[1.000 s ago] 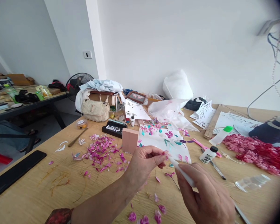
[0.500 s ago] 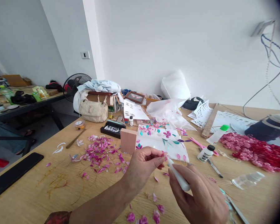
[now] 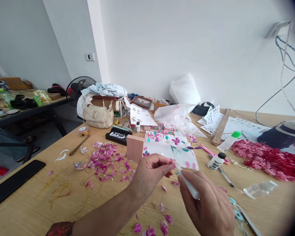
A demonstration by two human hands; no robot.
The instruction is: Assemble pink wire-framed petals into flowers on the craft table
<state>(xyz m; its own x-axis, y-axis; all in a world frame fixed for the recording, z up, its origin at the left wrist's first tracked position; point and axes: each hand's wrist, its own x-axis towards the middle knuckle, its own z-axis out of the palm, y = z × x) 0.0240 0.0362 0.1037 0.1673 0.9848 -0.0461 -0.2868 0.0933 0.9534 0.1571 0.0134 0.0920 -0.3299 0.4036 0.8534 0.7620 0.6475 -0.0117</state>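
My left hand (image 3: 153, 170) pinches a small pink petal (image 3: 173, 163) between thumb and fingertips, partly hidden by them. Closed around a white squeeze bottle (image 3: 190, 185) with a narrow tip is my right hand (image 3: 208, 203); the tip points at the petal, and I cannot tell whether they touch. Behind both hands lies a white sheet (image 3: 159, 152) bearing pink flowers and teal leaves. Loose pink petals (image 3: 105, 159) are heaped left of my hands, and a few more petals (image 3: 149, 231) lie in front.
A wooden block (image 3: 135, 148) stands beside the sheet. To the right are a black-capped bottle (image 3: 215, 161), a green-capped bottle (image 3: 229, 141), pink scissors (image 3: 206, 150), tweezers (image 3: 249, 221) and a pile of pink-red flowers (image 3: 265, 160). A black phone (image 3: 17, 183) lies at the left edge.
My right hand and the squeeze bottle have shifted and tilted very slightly. The left hand keeps its pinch on the petal in almost the same place.
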